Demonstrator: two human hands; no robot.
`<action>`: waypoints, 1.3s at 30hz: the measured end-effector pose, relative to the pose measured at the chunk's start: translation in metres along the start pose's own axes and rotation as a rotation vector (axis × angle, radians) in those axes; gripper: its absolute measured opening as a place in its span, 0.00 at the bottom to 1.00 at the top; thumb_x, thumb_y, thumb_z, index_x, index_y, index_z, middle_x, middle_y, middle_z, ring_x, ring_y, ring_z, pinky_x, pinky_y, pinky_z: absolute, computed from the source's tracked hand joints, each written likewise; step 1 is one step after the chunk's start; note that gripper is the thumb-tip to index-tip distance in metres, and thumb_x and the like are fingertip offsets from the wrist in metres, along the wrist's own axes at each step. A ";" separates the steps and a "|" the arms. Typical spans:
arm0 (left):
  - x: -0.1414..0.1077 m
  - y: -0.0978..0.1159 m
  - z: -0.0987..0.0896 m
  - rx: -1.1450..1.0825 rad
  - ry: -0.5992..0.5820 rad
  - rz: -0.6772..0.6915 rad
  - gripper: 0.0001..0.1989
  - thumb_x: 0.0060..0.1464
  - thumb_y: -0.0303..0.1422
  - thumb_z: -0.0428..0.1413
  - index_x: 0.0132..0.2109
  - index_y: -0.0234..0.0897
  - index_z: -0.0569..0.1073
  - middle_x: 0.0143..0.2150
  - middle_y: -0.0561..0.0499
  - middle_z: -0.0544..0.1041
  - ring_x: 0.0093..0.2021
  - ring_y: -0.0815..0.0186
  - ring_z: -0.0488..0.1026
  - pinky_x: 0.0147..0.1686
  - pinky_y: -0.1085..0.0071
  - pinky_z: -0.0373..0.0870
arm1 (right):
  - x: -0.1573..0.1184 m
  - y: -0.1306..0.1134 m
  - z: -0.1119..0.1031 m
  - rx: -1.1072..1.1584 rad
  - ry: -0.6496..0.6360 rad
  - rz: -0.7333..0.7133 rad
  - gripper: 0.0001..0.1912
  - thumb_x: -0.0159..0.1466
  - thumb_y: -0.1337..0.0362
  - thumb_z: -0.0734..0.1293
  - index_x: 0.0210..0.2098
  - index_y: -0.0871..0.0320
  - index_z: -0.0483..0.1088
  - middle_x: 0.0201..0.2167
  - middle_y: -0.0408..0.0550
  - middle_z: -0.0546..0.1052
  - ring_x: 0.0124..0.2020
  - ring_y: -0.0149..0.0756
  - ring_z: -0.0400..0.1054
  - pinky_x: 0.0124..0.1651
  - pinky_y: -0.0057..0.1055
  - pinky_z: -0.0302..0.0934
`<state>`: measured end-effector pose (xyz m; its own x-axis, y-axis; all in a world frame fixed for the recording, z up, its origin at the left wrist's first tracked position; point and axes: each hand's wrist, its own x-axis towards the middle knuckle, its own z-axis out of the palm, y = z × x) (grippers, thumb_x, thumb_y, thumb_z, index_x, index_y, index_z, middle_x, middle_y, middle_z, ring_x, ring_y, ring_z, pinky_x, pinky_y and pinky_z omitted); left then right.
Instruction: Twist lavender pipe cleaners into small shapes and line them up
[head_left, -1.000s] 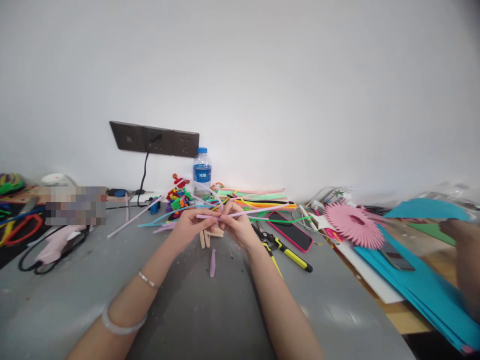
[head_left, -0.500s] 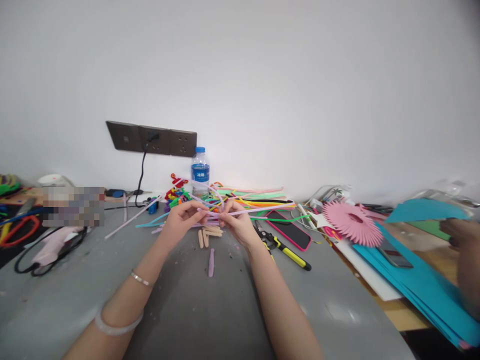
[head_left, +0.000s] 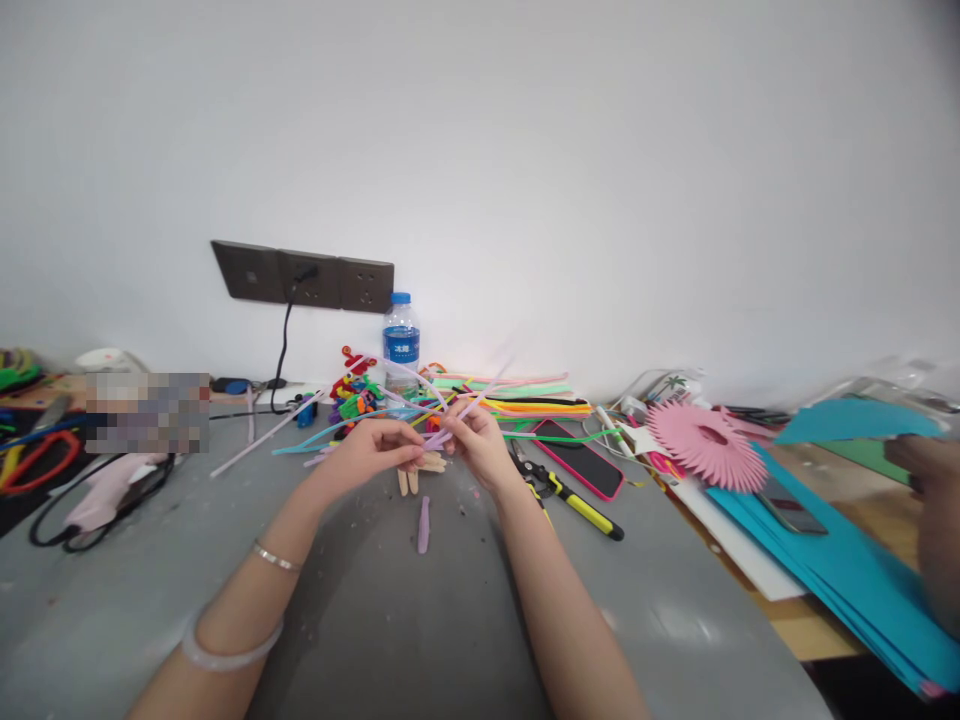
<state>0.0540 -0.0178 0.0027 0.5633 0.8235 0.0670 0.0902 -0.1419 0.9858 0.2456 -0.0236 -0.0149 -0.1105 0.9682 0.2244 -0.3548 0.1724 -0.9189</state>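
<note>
Where the smooth grey bench (head_left: 360, 640) begins, left end: scissors with orange-red loop handles (head_left: 60, 460); pale pink corded hand tool (head_left: 105, 495).
Left hand (head_left: 375, 452): bare; thumb and forefinger drawn close together beside the strips; whether they grip one, cannot tell.
Clear plastic bottle with blue label (head_left: 401, 345): upright, near the wall.
Short beige rods (head_left: 409, 482): on the bench below the hands; a short lilac bundle (head_left: 424, 525) lies nearer the wearer.
Long slender lilac craft strips (head_left: 437, 440): between the hands, above the bench, free ends fanning out.
Strip crossing: probably best worked with a firm right pinch at the meeting point and small, even left-hand bends close beside it; long ends could snag.
Right hand (head_left: 476, 445): fingers pinched on the strips near their crossing.
Black-and-yellow pliers (head_left: 585, 515): right of the right forearm, apart from both hands.
</note>
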 end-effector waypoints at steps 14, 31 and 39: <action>0.001 0.004 0.005 -0.039 -0.137 -0.117 0.15 0.51 0.39 0.60 0.37 0.29 0.80 0.33 0.44 0.82 0.30 0.63 0.78 0.33 0.68 0.74 | 0.000 0.006 -0.002 -0.038 -0.146 0.057 0.14 0.56 0.55 0.73 0.31 0.59 0.71 0.22 0.40 0.73 0.19 0.26 0.64 0.22 0.23 0.59; -0.001 0.001 0.014 -0.111 -0.211 -0.298 0.21 0.49 0.45 0.62 0.42 0.31 0.79 0.40 0.38 0.82 0.36 0.58 0.81 0.32 0.70 0.74 | 0.001 0.009 0.005 -0.156 -0.031 0.153 0.18 0.50 0.52 0.74 0.26 0.59 0.66 0.13 0.35 0.65 0.13 0.23 0.55 0.15 0.21 0.45; -0.001 0.000 0.017 -0.134 -0.240 -0.290 0.20 0.49 0.44 0.63 0.41 0.30 0.80 0.39 0.38 0.82 0.33 0.61 0.81 0.31 0.72 0.74 | 0.001 0.011 0.005 -0.123 -0.042 0.136 0.19 0.49 0.53 0.75 0.25 0.59 0.65 0.13 0.34 0.63 0.12 0.21 0.51 0.15 0.22 0.42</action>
<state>0.0677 -0.0280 -0.0003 0.7076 0.6648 -0.2395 0.1745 0.1641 0.9709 0.2369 -0.0219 -0.0227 -0.1890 0.9763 0.1058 -0.2178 0.0634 -0.9739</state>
